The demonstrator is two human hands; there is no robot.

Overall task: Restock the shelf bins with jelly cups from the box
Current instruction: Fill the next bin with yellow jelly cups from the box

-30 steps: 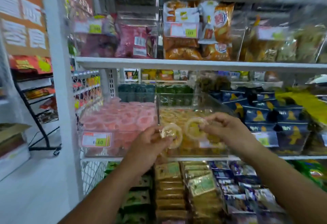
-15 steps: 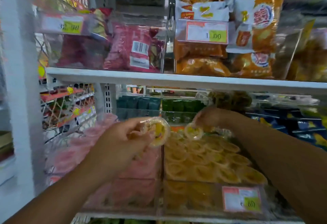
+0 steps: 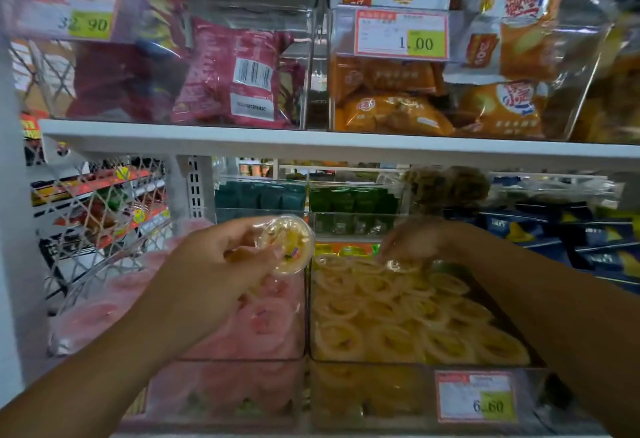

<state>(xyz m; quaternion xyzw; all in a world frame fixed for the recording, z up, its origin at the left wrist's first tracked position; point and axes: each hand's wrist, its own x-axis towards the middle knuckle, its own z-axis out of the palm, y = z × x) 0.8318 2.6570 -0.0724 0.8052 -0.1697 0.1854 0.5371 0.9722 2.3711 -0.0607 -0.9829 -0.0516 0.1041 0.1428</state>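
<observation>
The left hand (image 3: 221, 264) pinches a jelly cup (image 3: 289, 245) in the middle of the frame. The right hand (image 3: 412, 240) is blurry over the yellow bin (image 3: 415, 363); I cannot tell its grip. The cup looks light and squishy; hold its rim.

Only 2 arms of the person in shot. Bare left forearm (image 3: 104, 368): uncovered skin along its whole visible length, smooth and rounded, narrowing toward the wrist. Bare left hand (image 3: 221, 264): back of the hand and knuckle line readable, thumb and finger outlines fairly sharp, fingertips partly hidden. Bare right forearm (image 3: 554, 306): same uncovered skin, widest at the frame edge, tapering to a slim wrist, underside in shadow. Bare right hand (image 3: 412, 240): motion-blurred, finger edges smeared, nails and fine detail can't be told. Both arms lean, similar build.
</observation>
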